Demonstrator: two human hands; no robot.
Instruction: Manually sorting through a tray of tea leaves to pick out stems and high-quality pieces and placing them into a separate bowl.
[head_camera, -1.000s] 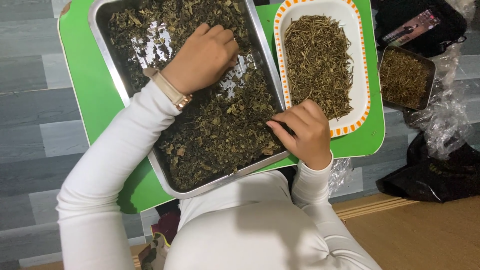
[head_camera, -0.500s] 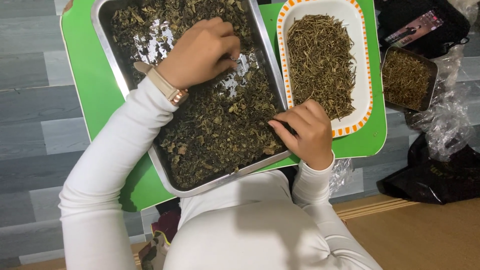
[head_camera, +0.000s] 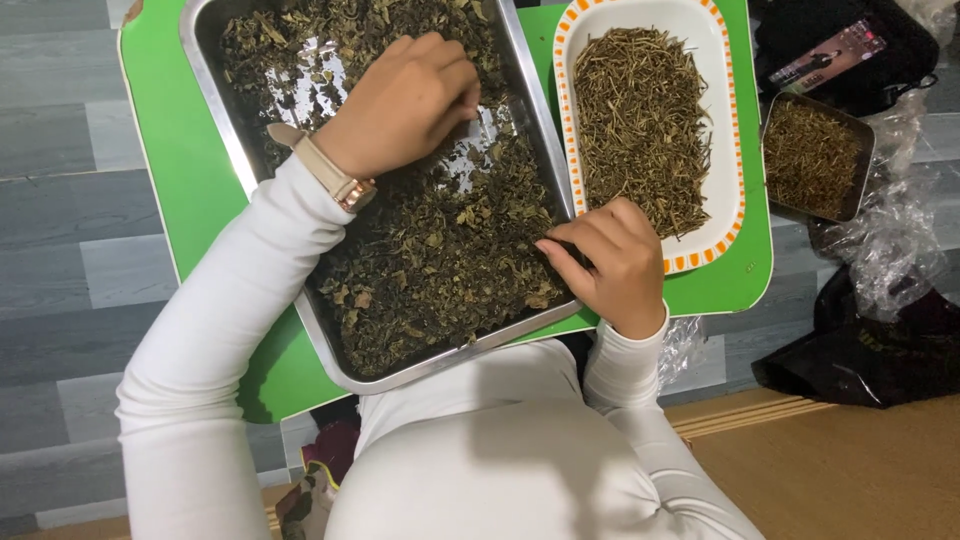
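A large steel tray (head_camera: 214, 105) full of dried dark green leaves (head_camera: 440, 260) lies on a green table (head_camera: 170, 150). My left hand (head_camera: 405, 100), with a beige watch (head_camera: 325, 165) on the wrist, rests in the upper part of the tray. Its fingertips are curled and pinch into the leaves beside a bare shiny patch. My right hand (head_camera: 610, 265) sits at the tray's right rim with the fingers curled over it, just below a white dish (head_camera: 725, 150) with an orange border. That dish holds thin dried stems (head_camera: 640, 120).
A small steel tin (head_camera: 865, 160) of similar stems stands right of the green table. A phone (head_camera: 825, 55) lies on a black bag at top right. Crumpled clear plastic (head_camera: 890, 250) and another black bag (head_camera: 860, 350) lie on the grey floor.
My left hand has shifted a little up and right in the tray, its fingers working the leaves. My right hand stays at the tray's rim.
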